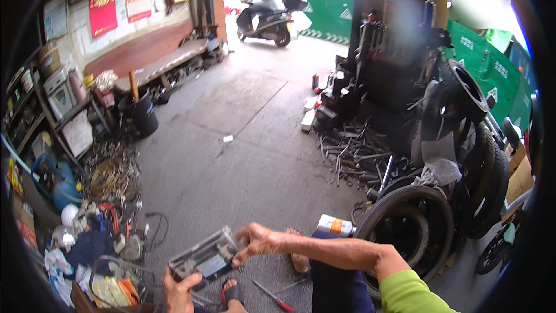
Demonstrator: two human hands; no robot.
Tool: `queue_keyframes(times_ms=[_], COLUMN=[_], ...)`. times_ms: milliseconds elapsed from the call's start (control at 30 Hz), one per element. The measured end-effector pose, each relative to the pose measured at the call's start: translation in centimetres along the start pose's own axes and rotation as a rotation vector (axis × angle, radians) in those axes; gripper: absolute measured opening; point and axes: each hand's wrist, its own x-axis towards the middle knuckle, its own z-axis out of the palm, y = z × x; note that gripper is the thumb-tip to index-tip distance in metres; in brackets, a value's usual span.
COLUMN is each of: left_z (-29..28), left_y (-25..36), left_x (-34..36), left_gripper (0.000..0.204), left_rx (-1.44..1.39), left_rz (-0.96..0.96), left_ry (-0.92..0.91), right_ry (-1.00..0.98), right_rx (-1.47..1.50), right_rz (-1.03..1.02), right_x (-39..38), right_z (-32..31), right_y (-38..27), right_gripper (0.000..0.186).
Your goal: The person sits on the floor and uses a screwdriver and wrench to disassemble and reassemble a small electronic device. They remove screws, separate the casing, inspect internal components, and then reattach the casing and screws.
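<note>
A dark, box-shaped part [202, 255] with a greyish frame along its top and a pale label on one face is held tilted between my hands, low in the view. My left hand [180, 291] grips its near left end, with the thumb on top. At its right end, my right hand [255, 241] has its fingers and thumb closed about the edge. What kind of part it is I cannot make out. Below it on the floor lies a screwdriver [278, 300] with a red handle, close to my sandalled foot [233, 293].
Tyres [414, 220] lean on the right, beside a white bottle [336, 225] with an orange band. Loose hand tools [362, 156] lie scattered beyond. Cables [110, 177] and rags clutter the left, near a black bucket [139, 117]. A person rides a scooter [266, 23] outside.
</note>
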Motion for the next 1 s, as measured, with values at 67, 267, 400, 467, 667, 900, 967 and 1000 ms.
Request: queue_keyframes(times_ms=[67,267,400,467,667,900,967,1000], left_z=[0.2,0.0,-0.5,-0.3,0.3,-0.1,-0.2,-0.3], left_y=[0.6,-1.1,-0.9,-1.0,-0.9,-1.0,-0.9,-1.1], left_x=[-0.1,-0.5,-0.9,-1.0,-1.0,-1.0,-1.1,-1.0], left_gripper=[0.063,0.067,0.071,0.071,0.069,0.073,0.075,0.075], left_rx=[-0.014,0.412,0.656,0.595,0.596,0.611,0.634,0.641], left_rz=[0.134,0.519,0.726,0.700,0.669,0.618,0.605,0.613], left_ry=[0.010,-0.003,0.029,0.034,0.023,0.051,0.050,0.044], right_ry=[0.078,0.301,0.370,0.390,0.364,0.344,0.346,0.345], right_rx=[-0.062,-0.200,-0.312,-0.299,-0.277,-0.254,-0.222,-0.206], right_rz=[-0.030,-0.125,-0.244,-0.254,-0.205,-0.150,-0.131,-0.122], right_x=[-0.7,-1.7,-2.4,-2.5,-2.8,-2.6,-2.3,-2.2], right_z=[-0.2,0.1,1.0,1.2,0.8,0.9,1.0,1.0], right_y=[-1.3,-0.7,-1.4,-1.6,-1.2,-1.6,-1.3,-1.2], right_gripper=[0.073,0.075,0.072,0.069,0.072,0.074,0.074,0.074])
